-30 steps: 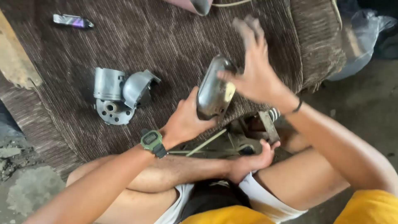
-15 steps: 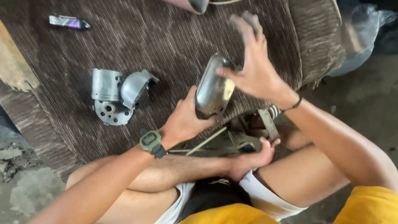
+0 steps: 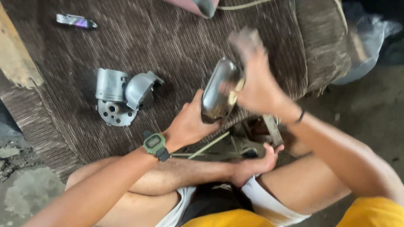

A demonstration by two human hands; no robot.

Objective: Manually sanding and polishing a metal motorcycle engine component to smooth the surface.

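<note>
Brown ribbed matting (image 3: pixel 176 46) covered the floor, with a grey metal housing (image 3: pixel 122 96) lying left of centre and open room around it. At centre frame the left hand (image 3: pixel 189 124) was clamped on an oval metal cover (image 3: pixel 219 90); the blurred right hand (image 3: pixel 256 86) pressed its upper edge, grip unclear. Held only at its lower end, the cover could probably slip and drop onto the legs.

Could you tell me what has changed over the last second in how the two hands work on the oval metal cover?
The right hand has slid down across the oval metal cover and is now motion-blurred, its fingers lower than a second ago. The left hand keeps the same grip on the cover's lower end, nothing taken up or let go. The grey metal parts and the small purple object on the brown mat lie as before.
</note>
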